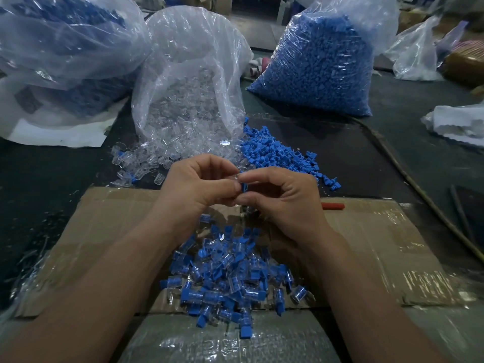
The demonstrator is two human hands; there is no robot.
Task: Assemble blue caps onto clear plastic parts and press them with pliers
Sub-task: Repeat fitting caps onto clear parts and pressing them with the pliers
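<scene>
My left hand (195,186) and my right hand (284,199) meet above the cardboard. Between their fingertips sits a small clear plastic part (237,176) with a blue cap (245,186) at it; my left hand pinches the clear part, my right thumb and forefinger pinch the cap. Below the hands lies a heap of assembled pieces (227,276), clear bodies with blue caps. Loose blue caps (275,153) are piled beyond my right hand. Clear parts (162,153) spill from an open bag (188,82). No pliers are in sight.
A flattened cardboard sheet (379,244) with tape covers the dark table. A full bag of blue caps (322,64) stands at back right, another bag (60,48) at back left. A red handle-like object (332,206) lies by my right hand. Bags and white cloth (461,124) sit at the right.
</scene>
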